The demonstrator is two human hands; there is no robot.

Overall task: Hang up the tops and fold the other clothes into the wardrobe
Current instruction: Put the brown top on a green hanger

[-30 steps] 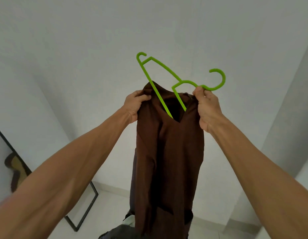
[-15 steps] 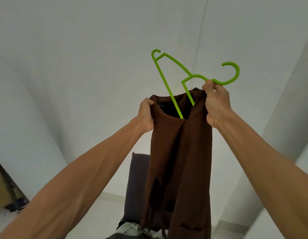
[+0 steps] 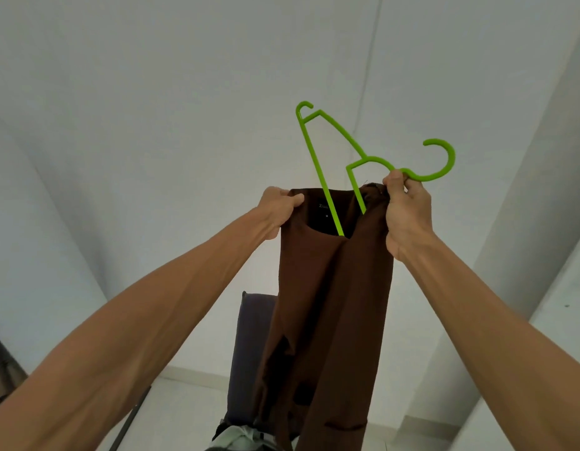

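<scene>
A brown top [image 3: 334, 288] hangs in front of me, held up at its neckline by both hands. My left hand [image 3: 277, 213] grips the left edge of the neck opening. My right hand [image 3: 407, 213] grips the right edge of the neckline together with the neck of a bright green plastic hanger [image 3: 343, 151]. One arm of the hanger is pushed down into the neck opening; the other arm and the hook stick up above the fabric. The lower end of the hanger is hidden inside the top.
Plain white walls fill the view, with a white pillar [image 3: 526, 222] on the right. A dark grey cushion or chair back [image 3: 249, 353] stands behind the top, with light clothing [image 3: 233, 437] at the bottom edge. A black metal frame leg [image 3: 129, 424] shows lower left.
The view tilted slightly up and the top and hanger shifted a little right. Both hands keep the same grips; the neck opening is spread a bit wider.
</scene>
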